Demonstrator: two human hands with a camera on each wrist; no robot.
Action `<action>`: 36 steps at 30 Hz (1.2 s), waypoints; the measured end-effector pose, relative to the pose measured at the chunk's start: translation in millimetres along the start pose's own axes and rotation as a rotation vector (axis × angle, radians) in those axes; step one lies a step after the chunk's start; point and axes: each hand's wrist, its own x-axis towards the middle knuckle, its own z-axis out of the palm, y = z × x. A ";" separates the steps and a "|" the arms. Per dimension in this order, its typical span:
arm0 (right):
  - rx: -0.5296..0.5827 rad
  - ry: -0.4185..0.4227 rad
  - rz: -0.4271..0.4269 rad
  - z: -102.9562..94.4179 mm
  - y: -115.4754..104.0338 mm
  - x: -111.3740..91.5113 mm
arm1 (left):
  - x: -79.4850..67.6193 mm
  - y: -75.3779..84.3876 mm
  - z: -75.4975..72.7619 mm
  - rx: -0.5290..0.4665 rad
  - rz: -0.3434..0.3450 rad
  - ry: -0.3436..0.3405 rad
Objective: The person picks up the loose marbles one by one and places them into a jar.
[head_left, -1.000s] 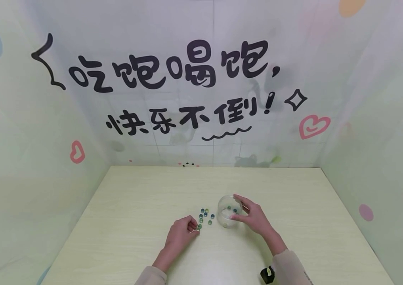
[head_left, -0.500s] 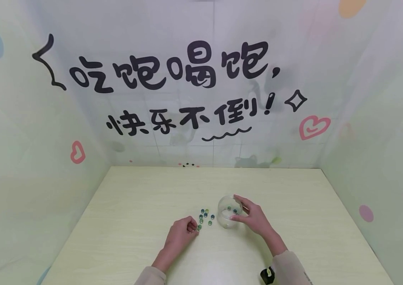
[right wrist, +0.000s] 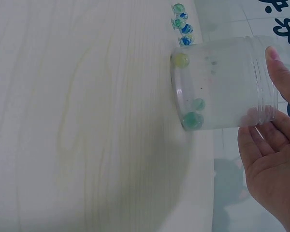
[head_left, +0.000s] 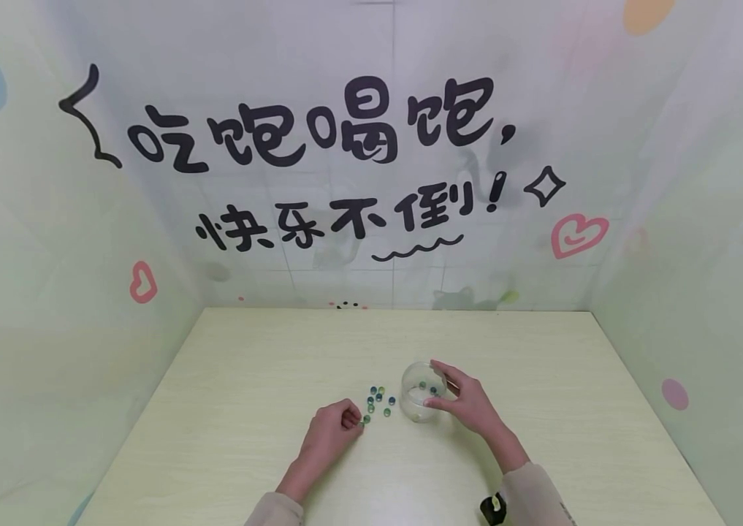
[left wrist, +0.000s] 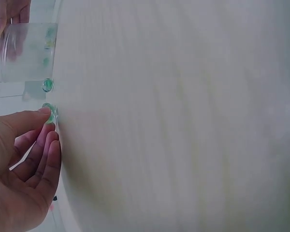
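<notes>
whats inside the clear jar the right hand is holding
Inside the jar, the right wrist view shows a yellow marble and what look like two green marbles near the base. In the head view, the right hand covers part of its side, hiding anything behind.

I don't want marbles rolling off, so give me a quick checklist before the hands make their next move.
1. Jar uncovered at the top: ok.
2. Right hand holding the jar: ok, it grips the upper part.
3. Left hand on a green marble: ok, thumb and finger pinch it.
4. Pinch firm enough to lift: cannot tell.
5. All marbles in the jar: not ok, several loose marbles lie on the table.
6. Black object away from the jar: ok, beside the right sleeve.
</notes>
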 end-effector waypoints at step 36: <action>-0.008 0.001 0.007 0.1 0.0 0.3 | 2.7 -6.9 -8.7 -0.062 0.007 0.018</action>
